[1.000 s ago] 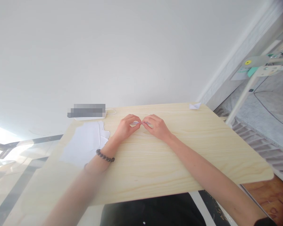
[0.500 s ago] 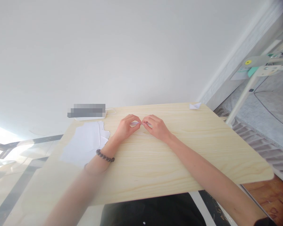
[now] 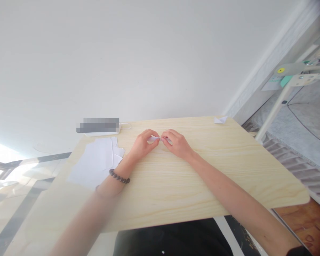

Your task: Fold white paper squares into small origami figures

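Note:
A small piece of folded white paper is held between both hands over the middle of the wooden table. My left hand, with a dark bead bracelet on its wrist, pinches the paper between thumb and fingers. From the other side my right hand pinches the same paper, its fingertips almost meeting the left ones. Most of the paper is hidden by the fingers, so its full shape cannot be made out. Loose white paper sheets lie just left of my left forearm.
A folded white paper piece rests at the table's far right corner. At the far left stands a blurred-out device with a white cable. A wall rises behind the table, and a white metal frame stands off to the right.
My fingertips have shifted very slightly, opening a small gap between the two pinches where a little more paper shows. Everything else stays where it was.

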Available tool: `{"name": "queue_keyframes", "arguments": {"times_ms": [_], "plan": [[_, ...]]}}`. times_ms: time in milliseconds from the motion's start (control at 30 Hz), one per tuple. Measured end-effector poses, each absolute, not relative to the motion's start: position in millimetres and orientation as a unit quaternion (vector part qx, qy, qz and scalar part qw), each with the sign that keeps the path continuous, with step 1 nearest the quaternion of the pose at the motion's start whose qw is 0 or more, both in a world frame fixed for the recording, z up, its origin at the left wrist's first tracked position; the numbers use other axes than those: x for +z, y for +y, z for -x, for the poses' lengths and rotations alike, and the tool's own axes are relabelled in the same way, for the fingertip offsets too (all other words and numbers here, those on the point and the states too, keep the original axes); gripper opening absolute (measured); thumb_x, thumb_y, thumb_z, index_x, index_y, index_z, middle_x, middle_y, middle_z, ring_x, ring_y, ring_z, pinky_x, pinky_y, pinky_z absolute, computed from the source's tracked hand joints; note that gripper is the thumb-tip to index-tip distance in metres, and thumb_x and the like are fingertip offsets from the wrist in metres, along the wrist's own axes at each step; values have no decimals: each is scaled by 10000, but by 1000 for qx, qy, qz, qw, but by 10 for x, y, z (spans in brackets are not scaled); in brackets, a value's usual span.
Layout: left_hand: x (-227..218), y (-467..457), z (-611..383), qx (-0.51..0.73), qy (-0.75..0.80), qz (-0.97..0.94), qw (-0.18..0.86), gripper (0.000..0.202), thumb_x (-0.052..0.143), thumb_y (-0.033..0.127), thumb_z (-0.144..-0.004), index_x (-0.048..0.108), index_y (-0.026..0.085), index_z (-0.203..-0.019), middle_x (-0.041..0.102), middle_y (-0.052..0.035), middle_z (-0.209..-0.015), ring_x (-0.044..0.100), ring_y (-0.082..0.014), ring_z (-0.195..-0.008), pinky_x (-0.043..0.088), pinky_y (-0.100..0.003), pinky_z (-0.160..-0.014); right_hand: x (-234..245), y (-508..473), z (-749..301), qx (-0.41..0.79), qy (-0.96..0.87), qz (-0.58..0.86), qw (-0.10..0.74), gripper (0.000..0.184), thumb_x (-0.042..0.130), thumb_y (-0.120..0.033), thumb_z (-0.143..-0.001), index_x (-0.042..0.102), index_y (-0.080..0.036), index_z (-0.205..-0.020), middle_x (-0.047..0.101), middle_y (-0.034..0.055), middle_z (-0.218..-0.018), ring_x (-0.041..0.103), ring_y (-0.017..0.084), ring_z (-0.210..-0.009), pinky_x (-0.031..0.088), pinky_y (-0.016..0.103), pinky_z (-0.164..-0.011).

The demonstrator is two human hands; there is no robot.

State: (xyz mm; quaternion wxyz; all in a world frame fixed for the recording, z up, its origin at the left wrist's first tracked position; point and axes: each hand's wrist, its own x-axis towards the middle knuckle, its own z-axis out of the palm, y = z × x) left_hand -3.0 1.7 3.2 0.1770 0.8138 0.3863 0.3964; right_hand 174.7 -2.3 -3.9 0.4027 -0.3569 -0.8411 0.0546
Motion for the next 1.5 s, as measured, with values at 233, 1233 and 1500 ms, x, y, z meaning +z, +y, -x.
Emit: {"name": "queue_keyframes", "arguments": {"times_ms": [233,1233,1500], "plan": [[36,20,33,407,368,-818,171,122,514,253,-782,591,188,-849,615,-30,-859,557,-143,-831,431,-276,-760,-28,-33,-1754,65,-840,352,408,100,422,-208,-826,516,-205,-857,582,46,-865,520,157,-835,419,290,-743],[39,29,30,420,370,-814,157,97,519,241,-769,585,180,-804,621,-31,-832,567,-142,-811,438,-283,-759,-17,-32,-1757,53,-847,349,397,136,382,-218,-855,515,-213,-885,576,49,-888,503,169,-869,408,315,-779],[34,27,28,428,392,-803,140,85,533,222,-749,580,183,-809,610,-16,-817,560,-136,-803,434,-275,-747,0,-26,-1763,44,-843,365,392,146,371,-208,-860,517,-206,-866,576,53,-878,500,174,-857,401,326,-783]]}}
